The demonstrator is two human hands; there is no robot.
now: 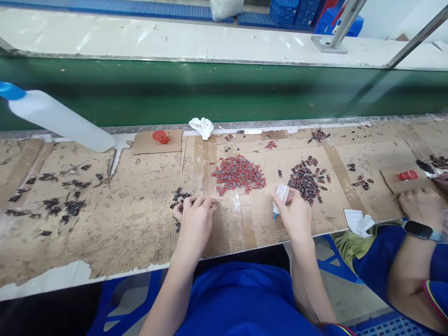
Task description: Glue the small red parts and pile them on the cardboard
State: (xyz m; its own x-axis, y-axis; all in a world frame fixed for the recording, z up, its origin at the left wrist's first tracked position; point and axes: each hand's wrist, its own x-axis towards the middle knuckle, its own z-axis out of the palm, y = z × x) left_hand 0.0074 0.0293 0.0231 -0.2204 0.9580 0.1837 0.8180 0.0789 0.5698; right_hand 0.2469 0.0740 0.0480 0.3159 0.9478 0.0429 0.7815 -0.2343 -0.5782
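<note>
Gluing step looks underway: you're clamping your right hand [296,212] around a small white squeeze bottle [281,196], tip down, while your left hand [195,215], fingers curled together, is pinching dark parts [179,197] at nine o'clock; next move likely needs tip-to-part alignment.

Bench colours, head view
Tan, stained bench [140,224]; green belt [224,93]; red-and-dark pile [238,174]; darker pile [305,179]; two red caps [161,136]; white rag [202,126]; white bottle [282,196] with blue tip; blue shirt [241,298].
</note>
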